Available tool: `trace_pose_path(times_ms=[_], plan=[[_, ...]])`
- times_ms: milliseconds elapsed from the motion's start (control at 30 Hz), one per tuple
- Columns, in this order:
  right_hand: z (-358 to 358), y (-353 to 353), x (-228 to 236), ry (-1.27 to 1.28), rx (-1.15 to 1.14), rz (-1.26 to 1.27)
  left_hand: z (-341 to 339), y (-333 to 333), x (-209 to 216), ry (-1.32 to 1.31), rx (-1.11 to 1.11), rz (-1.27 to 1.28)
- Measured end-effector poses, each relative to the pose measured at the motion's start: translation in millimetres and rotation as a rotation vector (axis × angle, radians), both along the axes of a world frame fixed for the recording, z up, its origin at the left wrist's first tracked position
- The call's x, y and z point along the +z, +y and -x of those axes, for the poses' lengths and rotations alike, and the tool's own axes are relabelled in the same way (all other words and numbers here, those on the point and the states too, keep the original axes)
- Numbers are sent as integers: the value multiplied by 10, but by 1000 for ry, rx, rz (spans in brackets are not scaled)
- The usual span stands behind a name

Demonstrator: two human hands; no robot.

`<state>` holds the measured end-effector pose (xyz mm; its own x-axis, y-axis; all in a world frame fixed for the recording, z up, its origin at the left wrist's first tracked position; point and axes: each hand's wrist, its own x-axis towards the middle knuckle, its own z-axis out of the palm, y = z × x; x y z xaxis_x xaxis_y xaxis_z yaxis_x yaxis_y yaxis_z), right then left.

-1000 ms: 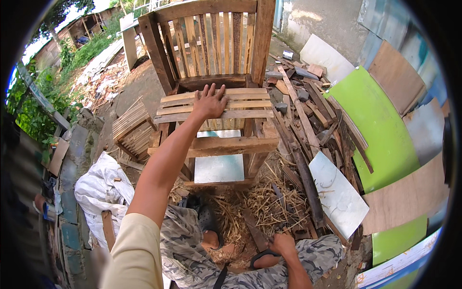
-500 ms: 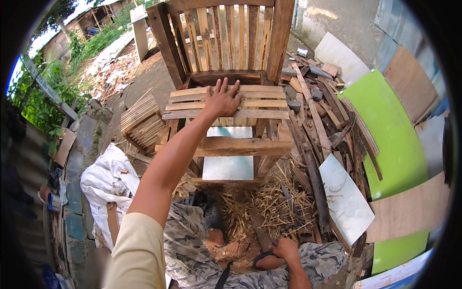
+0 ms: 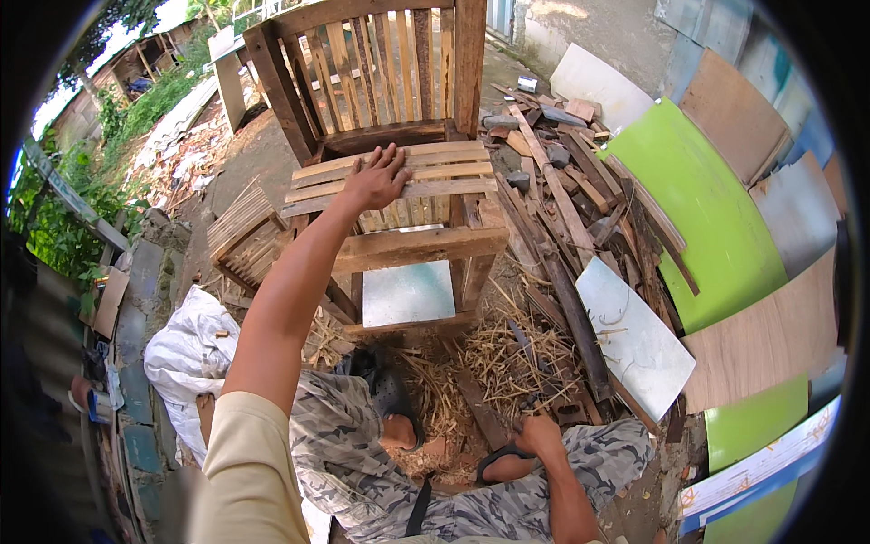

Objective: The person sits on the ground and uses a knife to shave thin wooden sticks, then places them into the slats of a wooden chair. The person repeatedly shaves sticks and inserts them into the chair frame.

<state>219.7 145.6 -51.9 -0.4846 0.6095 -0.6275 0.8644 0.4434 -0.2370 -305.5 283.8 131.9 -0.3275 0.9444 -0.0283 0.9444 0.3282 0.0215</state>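
Note:
In front of me stands a wooden chair (image 3: 421, 243) with a tall back of upright slats (image 3: 367, 72). Several thin wooden slats (image 3: 444, 170) lie crosswise on its seat. My left hand (image 3: 376, 179) rests palm down on these slats with its fingers stretched out. Low down beside my right foot, my right hand (image 3: 541, 435) is closed. Whatever it may hold is hidden. Wood shavings (image 3: 503, 367) and a flat piece of wood (image 3: 480, 408) lie close to it.
A pile of scrap wood (image 3: 580, 195) lies to the right, with a white sheet (image 3: 634, 335) and green panels (image 3: 698, 218) beyond. On the left are a smaller slatted wooden piece (image 3: 245, 231), a white sack (image 3: 186, 335) and a low block wall (image 3: 136, 363).
The view has swung a little to the right, so the chair appears farther left. My left hand stays on the slats, its fingertips slightly nearer me. My right hand remains low by my foot.

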Motion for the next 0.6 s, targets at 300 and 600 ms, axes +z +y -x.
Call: trace_pose_path(times_ms=[300, 600], plan=[[-71, -48, 76, -16, 11, -31, -197, -88, 80, 111, 153, 28], [-201, -156, 38, 3, 4, -50, -311, -178, 0, 138, 136, -124]])
